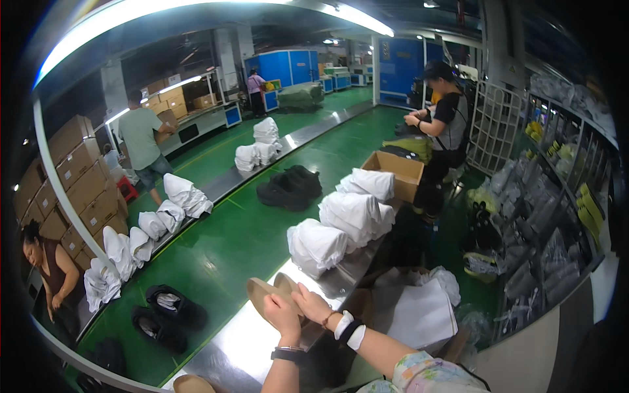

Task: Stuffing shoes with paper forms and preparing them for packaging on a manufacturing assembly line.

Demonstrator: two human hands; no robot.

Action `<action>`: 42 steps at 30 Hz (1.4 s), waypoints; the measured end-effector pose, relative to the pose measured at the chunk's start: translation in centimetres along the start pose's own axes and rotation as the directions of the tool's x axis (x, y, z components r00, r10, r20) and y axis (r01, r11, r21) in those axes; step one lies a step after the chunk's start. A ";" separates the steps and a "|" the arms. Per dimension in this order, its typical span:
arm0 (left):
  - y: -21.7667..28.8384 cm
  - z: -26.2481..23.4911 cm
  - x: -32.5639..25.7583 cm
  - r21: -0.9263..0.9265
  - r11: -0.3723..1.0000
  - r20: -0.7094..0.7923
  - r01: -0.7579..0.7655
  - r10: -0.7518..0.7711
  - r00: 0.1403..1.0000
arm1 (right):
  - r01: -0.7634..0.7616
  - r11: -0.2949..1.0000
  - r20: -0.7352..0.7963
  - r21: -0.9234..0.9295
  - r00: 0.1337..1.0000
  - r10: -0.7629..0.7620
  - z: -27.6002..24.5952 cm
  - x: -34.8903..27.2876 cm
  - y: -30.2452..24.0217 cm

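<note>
My left hand [282, 316] and my right hand [310, 305] are close together over the metal ledge [226, 347] at the near side of the green conveyor belt. Both are closed around a pair of tan shoe-shaped pieces [259, 293], rounded ends pointing away from me. My fingers cover their near ends. Another tan piece [193, 384] lies on the ledge at the lower edge, partly cut off. Just beyond my hands, white-wrapped bundles [318, 246] stand in a row on the ledge. A pair of black shoes [171, 308] sits on the belt to the left.
More black shoes [291, 187] lie farther up the belt [229, 249]. White bundles [180, 196] line its far ledge. An open carton [400, 171] stands beyond the near bundles, by a co-worker [449, 108]. White paper sheets [416, 314] and a shoe rack [550, 216] are on the right.
</note>
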State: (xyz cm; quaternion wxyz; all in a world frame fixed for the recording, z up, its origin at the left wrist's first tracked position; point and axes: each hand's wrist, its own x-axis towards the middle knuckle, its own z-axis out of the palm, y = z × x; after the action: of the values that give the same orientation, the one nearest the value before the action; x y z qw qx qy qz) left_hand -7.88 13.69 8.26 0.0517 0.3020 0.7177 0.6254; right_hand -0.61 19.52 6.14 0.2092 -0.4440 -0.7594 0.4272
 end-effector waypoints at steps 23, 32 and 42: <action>6.9 -6.3 -10.6 -0.053 0.925 0.804 0.375 -0.184 0.566 | -0.325 0.945 -0.533 -0.034 0.806 0.258 -7.8 -17.6 22.9; 3.0 -3.6 -11.6 0.126 0.857 0.770 0.500 -0.402 0.495 | -0.441 0.883 -0.369 -0.160 0.856 0.361 -2.9 -16.9 32.9; 3.3 -2.1 -13.2 0.173 0.899 0.826 0.403 -0.356 0.438 | -0.687 0.692 -0.029 -0.223 0.714 0.700 -0.9 -16.0 37.0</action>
State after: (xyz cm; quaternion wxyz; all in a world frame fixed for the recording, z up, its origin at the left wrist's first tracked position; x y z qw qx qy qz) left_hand 3.15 5.38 7.79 0.5362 0.3947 0.6355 0.3909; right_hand 26.70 15.21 -23.26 -0.0397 -0.7048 -0.5836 0.4014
